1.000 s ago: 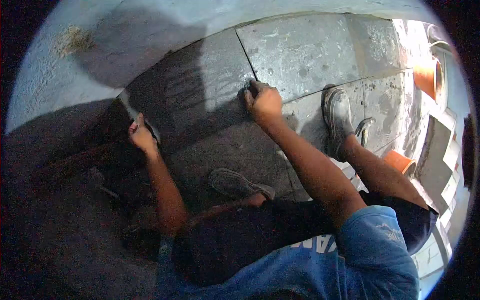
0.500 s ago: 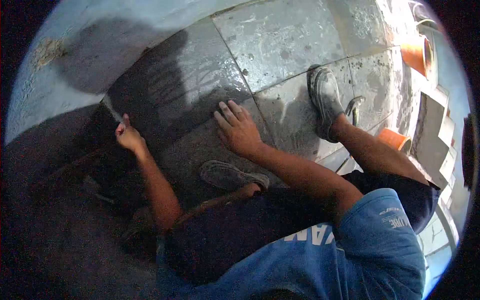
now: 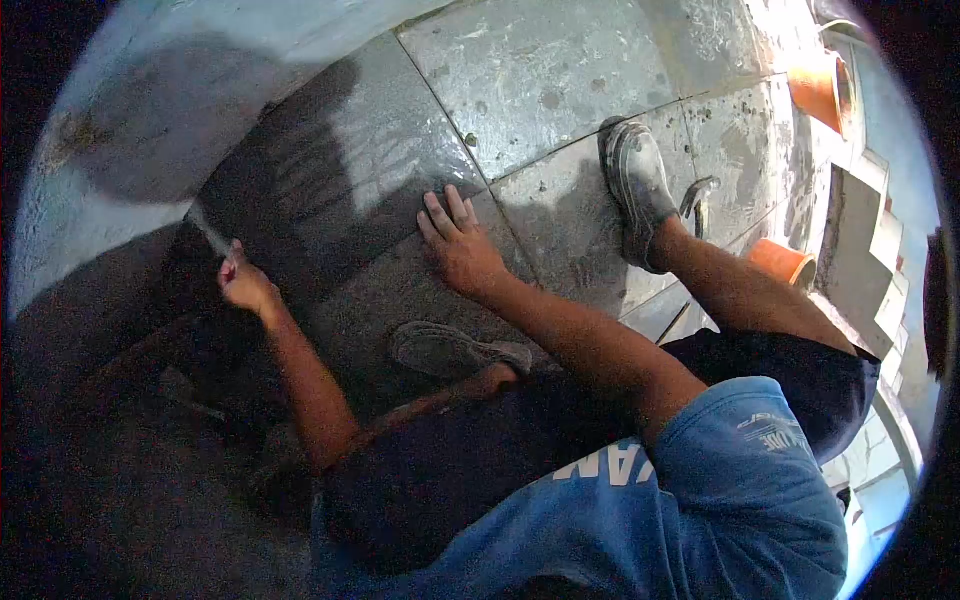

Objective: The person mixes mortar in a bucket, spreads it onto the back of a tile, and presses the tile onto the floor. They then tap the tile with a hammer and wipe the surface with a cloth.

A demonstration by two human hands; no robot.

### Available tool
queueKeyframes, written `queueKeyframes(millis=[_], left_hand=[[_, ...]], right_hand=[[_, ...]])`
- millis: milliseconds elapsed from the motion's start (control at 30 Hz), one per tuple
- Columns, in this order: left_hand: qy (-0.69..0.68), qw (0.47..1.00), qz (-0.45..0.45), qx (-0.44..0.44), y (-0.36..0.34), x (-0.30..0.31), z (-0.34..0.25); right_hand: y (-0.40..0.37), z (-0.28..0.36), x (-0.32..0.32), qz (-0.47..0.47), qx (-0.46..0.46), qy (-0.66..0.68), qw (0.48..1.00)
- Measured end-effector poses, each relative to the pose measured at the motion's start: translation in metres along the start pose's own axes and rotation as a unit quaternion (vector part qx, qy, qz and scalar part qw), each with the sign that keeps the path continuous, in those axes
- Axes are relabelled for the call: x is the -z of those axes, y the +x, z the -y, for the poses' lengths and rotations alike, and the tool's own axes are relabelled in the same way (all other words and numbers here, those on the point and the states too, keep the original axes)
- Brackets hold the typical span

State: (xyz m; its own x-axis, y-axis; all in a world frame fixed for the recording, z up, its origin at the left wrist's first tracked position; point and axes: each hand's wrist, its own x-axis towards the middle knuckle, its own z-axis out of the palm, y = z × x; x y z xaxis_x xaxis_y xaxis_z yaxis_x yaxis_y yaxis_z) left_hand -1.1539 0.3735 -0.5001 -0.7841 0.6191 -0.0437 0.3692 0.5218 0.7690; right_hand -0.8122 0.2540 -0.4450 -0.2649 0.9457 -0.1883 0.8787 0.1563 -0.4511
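- The grey tile [image 3: 390, 130] lay on the floor against the blue wall [image 3: 330, 60], its left part darkened by shadow and its upper right part shiny.
- The right hand [image 3: 460, 245] rested at the tile's lower edge near its right corner, fingers apart and flat, gripping nothing.
- The left hand [image 3: 248, 285] was by the tile's lower left end, index finger stretched towards a thin pale strip [image 3: 210, 232]; I could not tell whether its curled fingers were clamped on anything.
- A small dark lump [image 3: 470, 140] sat just right of the tile, beside the joint.
- One dusty shoe [image 3: 640, 185] stood well to the right of the tile; the other shoe [image 3: 445, 350] took up floor below it, in shade.
- A curved tool [image 3: 698, 200] lay farther right of the tile, past the first shoe.
- Two orange containers, one higher [image 3: 815, 90] and one lower [image 3: 780, 262], were far to the right of the tile; their contents could not be made out.
- Pale stepped pieces [image 3: 888, 240] showed farthest right of the tile, beyond both containers.
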Motion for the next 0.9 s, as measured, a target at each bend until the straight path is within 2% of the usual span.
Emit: queueKeyframes(millis=[100, 200, 267, 300, 367, 400, 433, 467, 500, 567, 600, 633, 667, 700, 733, 767, 800, 833, 900], left_hand=[[-0.034, 0.999, 0.001, -0.019, 0.007, -0.003, 0.016], [0.011, 0.999, 0.033, -0.037, 0.005, 0.002, 0.014], [0.2, 0.976, 0.029, -0.078, 0.003, 0.003, 0.007], [0.198, 0.977, 0.026, -0.077, -0.003, 0.002, 0.002], [0.216, 0.932, 0.155, -0.247, -0.031, 0.002, -0.016], [0.223, 0.932, 0.151, -0.242, -0.056, 0.008, -0.04], [0.362, 0.862, 0.209, -0.286, -0.083, 0.014, -0.077], [0.487, 0.766, 0.265, -0.324, -0.095, 0.018, -0.098], [0.482, 0.773, 0.255, -0.323, -0.092, 0.018, -0.095], [0.334, 0.83, 0.328, -0.302, -0.087, 0.01, -0.064], [0.33, 0.836, 0.319, -0.302, -0.084, -0.007, -0.031], [0.453, 0.766, 0.243, -0.387, -0.079, -0.023, 0.009], [0.512, 0.717, 0.205, -0.427, -0.076, -0.027, 0.01], [0.566, 0.663, 0.161, -0.463, -0.073, -0.031, 0.013], [0.545, 0.705, 0.227, -0.392, -0.076, -0.019, -0.029], [0.517, 0.742, 0.29, -0.314, -0.084, -0.006, -0.074], [0.482, 0.769, 0.349, -0.234, -0.09, 0.005, -0.097], [0.483, 0.767, 0.349, -0.238, -0.092, 0.006, -0.098], [0.407, 0.797, 0.347, -0.281, -0.089, 0.006, -0.093]], right_hand=[[0.0, 0.0, 0.001, 0.004, 0.003, -0.035, 0.999], [-0.002, 0.0, 0.003, 0.008, -0.003, -0.028, 1.0], [0.0, 0.0, 0.013, 0.033, -0.001, -0.069, 0.997], [0.002, -0.001, 0.014, 0.032, 0.002, -0.071, 0.997], [0.0, 0.0, 0.012, 0.057, 0.0, -0.106, 0.993], [0.004, 0.004, 0.02, 0.062, 0.007, -0.102, 0.993], [0.015, 0.011, 0.038, 0.128, -0.014, -0.112, 0.985], [0.024, 0.017, 0.054, 0.19, -0.038, -0.123, 0.973], [0.037, 0.019, 0.064, 0.182, -0.031, -0.13, 0.974], [0.067, 0.031, 0.077, 0.006, 0.059, -0.065, 0.996], [0.086, 0.047, 0.092, -0.014, 0.1, -0.079, 0.992], [0.105, 0.062, 0.105, -0.035, 0.139, -0.088, 0.986], [0.117, 0.066, 0.109, -0.04, 0.139, -0.086, 0.986], [0.126, 0.07, 0.113, -0.12, 0.178, -0.015, 0.976], [0.133, 0.07, 0.114, -0.198, 0.217, 0.056, 0.954], [0.144, 0.05, 0.094, -0.2, 0.22, 0.059, 0.953], [0.156, 0.018, 0.055, -0.109, 0.19, 0.006, 0.976], [0.162, -0.004, 0.03, -0.018, 0.153, -0.049, 0.987], [0.168, -0.006, 0.03, -0.024, 0.155, -0.057, 0.986]])
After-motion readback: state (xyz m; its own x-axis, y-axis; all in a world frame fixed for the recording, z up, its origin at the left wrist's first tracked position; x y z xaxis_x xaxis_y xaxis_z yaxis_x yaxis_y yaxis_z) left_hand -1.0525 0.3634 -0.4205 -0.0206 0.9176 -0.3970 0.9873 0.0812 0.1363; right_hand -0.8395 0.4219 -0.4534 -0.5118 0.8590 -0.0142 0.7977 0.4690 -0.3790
